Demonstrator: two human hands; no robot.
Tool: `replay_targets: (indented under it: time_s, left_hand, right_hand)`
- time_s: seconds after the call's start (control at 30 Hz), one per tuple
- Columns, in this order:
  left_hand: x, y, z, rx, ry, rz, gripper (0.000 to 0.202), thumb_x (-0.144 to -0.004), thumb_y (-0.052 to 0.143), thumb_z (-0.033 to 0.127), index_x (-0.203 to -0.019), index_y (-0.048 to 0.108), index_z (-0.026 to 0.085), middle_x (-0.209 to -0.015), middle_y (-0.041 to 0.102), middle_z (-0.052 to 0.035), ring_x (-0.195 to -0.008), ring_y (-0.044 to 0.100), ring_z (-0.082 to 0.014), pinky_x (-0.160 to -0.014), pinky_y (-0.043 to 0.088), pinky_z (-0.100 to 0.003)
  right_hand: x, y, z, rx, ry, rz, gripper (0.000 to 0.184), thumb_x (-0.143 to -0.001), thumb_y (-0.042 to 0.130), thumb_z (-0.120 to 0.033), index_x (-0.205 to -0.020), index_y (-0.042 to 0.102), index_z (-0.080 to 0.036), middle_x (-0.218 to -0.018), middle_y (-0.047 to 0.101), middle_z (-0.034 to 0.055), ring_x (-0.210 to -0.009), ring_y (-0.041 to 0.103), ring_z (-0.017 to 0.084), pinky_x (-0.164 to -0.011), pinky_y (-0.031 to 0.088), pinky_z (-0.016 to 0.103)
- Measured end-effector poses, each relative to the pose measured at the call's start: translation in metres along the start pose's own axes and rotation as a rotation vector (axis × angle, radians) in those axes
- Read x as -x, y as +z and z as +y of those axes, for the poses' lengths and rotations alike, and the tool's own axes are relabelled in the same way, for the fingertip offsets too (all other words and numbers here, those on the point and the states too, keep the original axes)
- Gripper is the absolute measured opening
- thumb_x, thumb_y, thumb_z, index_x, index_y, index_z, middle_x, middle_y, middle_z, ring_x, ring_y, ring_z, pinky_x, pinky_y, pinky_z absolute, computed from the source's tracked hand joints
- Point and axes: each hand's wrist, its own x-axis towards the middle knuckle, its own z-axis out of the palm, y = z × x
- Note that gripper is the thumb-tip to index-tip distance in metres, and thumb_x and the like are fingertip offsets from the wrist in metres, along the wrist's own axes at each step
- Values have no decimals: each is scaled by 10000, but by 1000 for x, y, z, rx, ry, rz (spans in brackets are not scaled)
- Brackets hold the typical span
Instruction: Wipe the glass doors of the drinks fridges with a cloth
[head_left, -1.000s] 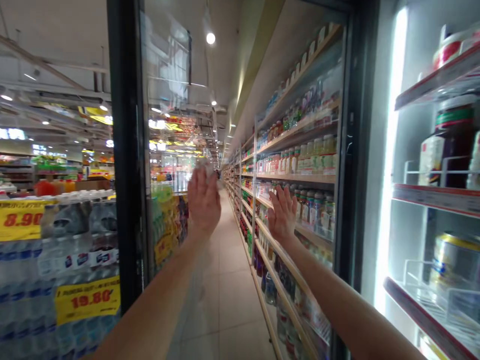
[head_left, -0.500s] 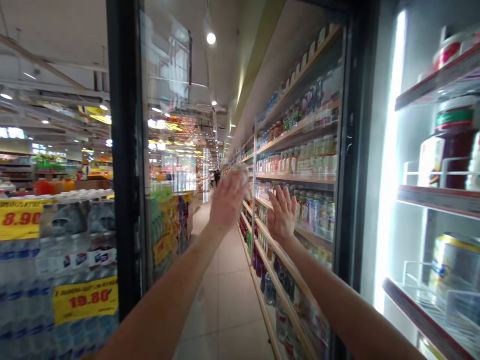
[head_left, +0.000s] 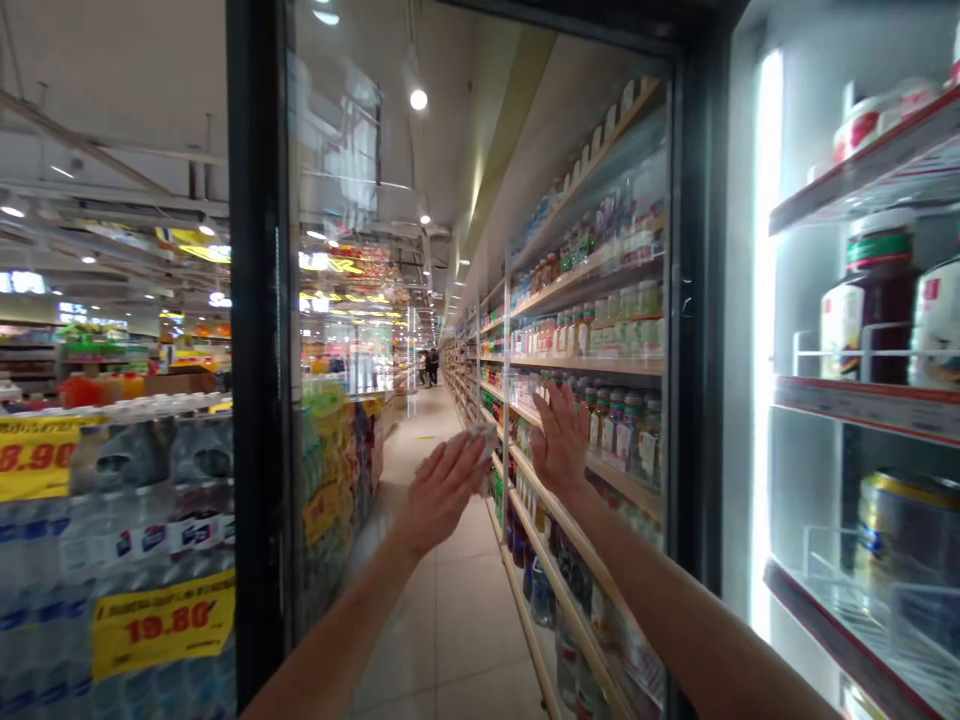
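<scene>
A tall glass door (head_left: 360, 150) in a black frame (head_left: 255, 400) stands open in front of me. My left hand (head_left: 442, 490) presses a small white cloth (head_left: 484, 438) against the glass at about mid height, its fingers lying over the cloth. Just to the right of it, my right hand (head_left: 561, 440) rests flat on the same pane with fingers spread and nothing in it. Through the glass I see a shop aisle and shelves of bottles.
On the right is the lit cooler interior (head_left: 765, 350) with wire shelves holding dark bottles (head_left: 874, 290) and cans (head_left: 900, 520). On the left are stacked water packs (head_left: 135, 520) with yellow price tags (head_left: 161, 620). People stand far down the tiled aisle (head_left: 429, 365).
My left hand with the cloth swept right across the glass, then down to mid height beside the right hand. The right hand stayed flat in place.
</scene>
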Motion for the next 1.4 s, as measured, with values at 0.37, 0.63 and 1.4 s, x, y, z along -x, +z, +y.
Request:
replay_targets:
  time_s: [0.37,0.63,1.4]
  left_hand:
    - [41,-6,5,-22,-339,85,573,-851,491,159,-1398,363,273,-1512,270,-77,-1417,176,-249,-1143,217,-447]
    - [15,-10,-24,-88,-524,146,546,-872,465,191,-1405,355,225,-1519,218,-122,-1418,158,-258,-1140,164,-489]
    - [-38,-3,-56,-84,-399,79,438,-908,400,211,-1343,447,194,-1494,294,-117,-1417,177,-229,-1141,191,-445]
  right_hand:
    - [1,1,0,-18,30,-24,436,-904,348,-242,-1329,438,-205,-1412,444,107,-1411,212,213,-1116,188,475]
    - [-1,1,-3,24,17,7,425,-911,324,-249,-1315,449,-210,-1388,470,103,-1406,232,207,-1112,208,466]
    - [2,8,-2,51,7,-17,436,-908,370,-244,-1337,431,-199,-1412,443,121,-1419,188,215,-1115,195,485]
